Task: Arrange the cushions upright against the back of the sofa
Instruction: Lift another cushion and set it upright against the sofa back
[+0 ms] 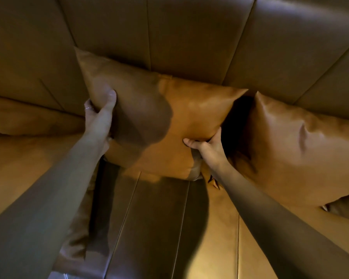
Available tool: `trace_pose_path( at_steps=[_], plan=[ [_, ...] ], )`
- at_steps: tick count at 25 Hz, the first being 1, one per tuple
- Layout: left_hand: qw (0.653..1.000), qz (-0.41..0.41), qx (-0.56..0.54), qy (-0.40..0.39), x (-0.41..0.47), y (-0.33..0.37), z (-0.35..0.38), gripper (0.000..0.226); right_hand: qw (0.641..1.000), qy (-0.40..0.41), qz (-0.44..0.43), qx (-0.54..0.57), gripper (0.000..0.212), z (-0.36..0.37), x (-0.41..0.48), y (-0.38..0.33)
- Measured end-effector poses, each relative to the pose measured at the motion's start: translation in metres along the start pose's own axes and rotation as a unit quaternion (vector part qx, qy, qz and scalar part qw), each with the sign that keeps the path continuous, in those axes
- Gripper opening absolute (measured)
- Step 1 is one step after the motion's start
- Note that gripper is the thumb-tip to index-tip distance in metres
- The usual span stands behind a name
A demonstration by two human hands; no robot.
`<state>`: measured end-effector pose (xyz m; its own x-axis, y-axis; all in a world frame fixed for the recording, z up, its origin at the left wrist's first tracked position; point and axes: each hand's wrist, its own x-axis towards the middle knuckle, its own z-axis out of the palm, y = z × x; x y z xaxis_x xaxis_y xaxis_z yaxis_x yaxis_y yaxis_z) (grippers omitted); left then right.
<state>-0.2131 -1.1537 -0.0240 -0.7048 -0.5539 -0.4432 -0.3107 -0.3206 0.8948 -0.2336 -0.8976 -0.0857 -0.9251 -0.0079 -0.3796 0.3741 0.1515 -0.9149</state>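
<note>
Left hand (98, 115) grip clamped on middle cushion (165, 121) left edge; right hand (206, 147) clamped on lower right corner. Cushion tilted against sofa back (189, 37); second cushion (302, 152) beside it.

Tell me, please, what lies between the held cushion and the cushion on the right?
Nothing but a dark, shadowed gap, in the head view: the held cushion and the right cushion stand apart, with the right hand at the gap's lower end.

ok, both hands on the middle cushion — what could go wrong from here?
1. The middle cushion is tilted, held only at its edges by the left hand and right hand; released now, it may flop forward off the sofa back.
2. The right cushion sits close by; seating the middle one could nudge it over.
</note>
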Motion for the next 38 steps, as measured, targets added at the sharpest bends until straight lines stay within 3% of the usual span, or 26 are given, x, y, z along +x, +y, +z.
trace_pose_path(
  at_steps=[6, 11, 14, 16, 19, 25, 27, 30, 34, 38],
  plan=[
    [0.994, 0.0, 0.104, -0.038, -0.006, -0.005, -0.013, 0.086, 0.992, 0.011, 0.043, -0.121, 0.108, 0.0, -0.008, -0.001],
    [0.974, 0.044, 0.22, -0.017, -0.043, -0.022, -0.04, 0.072, 0.968, 0.0, 0.076, -0.24, 0.101, 0.013, -0.04, 0.003],
    [0.956, 0.025, 0.292, 0.013, -0.066, -0.023, -0.062, 0.054, 0.96, -0.009, 0.079, -0.269, 0.098, 0.028, -0.067, -0.001],
    [0.952, 0.022, 0.3, 0.057, -0.081, -0.019, -0.08, 0.031, 0.947, -0.061, 0.05, -0.311, 0.086, 0.045, -0.086, -0.007],
    [0.938, 0.046, 0.323, 0.116, -0.091, -0.015, -0.118, 0.017, 0.921, -0.201, -0.017, -0.332, 0.068, 0.093, -0.105, -0.012],
    [0.927, 0.017, 0.324, 0.188, -0.054, -0.024, -0.223, 0.016, 0.894, -0.314, 0.02, -0.319, 0.067, 0.217, -0.131, -0.008],
    [0.921, -0.018, 0.328, 0.209, -0.026, -0.029, -0.258, 0.022, 0.898, -0.315, 0.033, -0.306, 0.066, 0.255, -0.128, 0.008],
    [0.919, -0.093, 0.338, 0.183, 0.023, -0.043, -0.304, 0.049, 0.91, -0.282, 0.101, -0.286, 0.076, 0.299, -0.109, 0.034],
    [0.893, -0.145, 0.401, 0.146, 0.089, -0.066, -0.359, 0.097, 0.939, -0.181, 0.217, -0.197, 0.11, 0.336, -0.087, 0.053],
    [0.908, -0.163, 0.375, 0.091, 0.136, -0.055, -0.379, 0.128, 0.946, -0.136, 0.247, -0.16, 0.126, 0.362, -0.064, 0.059]
  ],
)
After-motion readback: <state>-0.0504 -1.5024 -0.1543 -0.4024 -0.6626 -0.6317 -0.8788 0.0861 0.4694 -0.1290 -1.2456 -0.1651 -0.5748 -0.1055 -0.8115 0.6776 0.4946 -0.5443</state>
